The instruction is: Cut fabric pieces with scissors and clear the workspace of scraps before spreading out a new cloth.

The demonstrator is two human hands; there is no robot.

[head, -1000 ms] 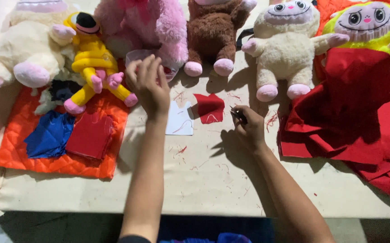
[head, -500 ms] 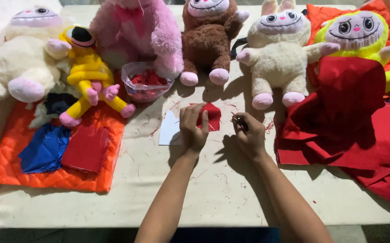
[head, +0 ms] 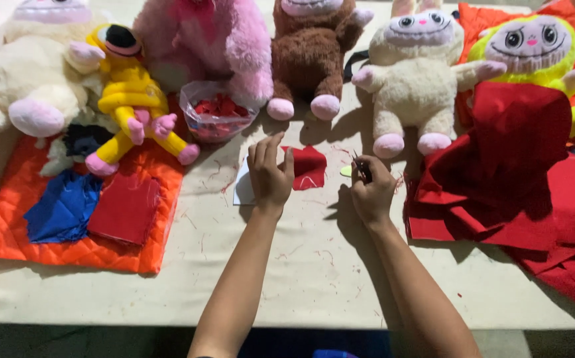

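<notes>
My left hand (head: 269, 174) rests on the table with its fingers on a small red felt piece (head: 308, 168) that lies over a white paper sheet (head: 243, 192). My right hand (head: 371, 192) is closed around small dark scissors (head: 360, 166), their tips pointing up and away from me. A small pale yellow scrap (head: 345, 171) lies between the red piece and the scissors.
A row of plush toys lines the far edge: cream (head: 29, 79), yellow (head: 131, 99), pink (head: 204, 46), brown (head: 310, 53), cream rabbit (head: 413, 79), lime-faced (head: 532, 53). A clear bag of red scraps (head: 216, 114), an orange quilted mat (head: 68, 232) with blue and red cloth, and piled red fabric (head: 532, 185) surround me.
My left hand came back from the bag of scraps near the pink toy and settled on the red felt piece. My right hand stayed put with the scissors.
</notes>
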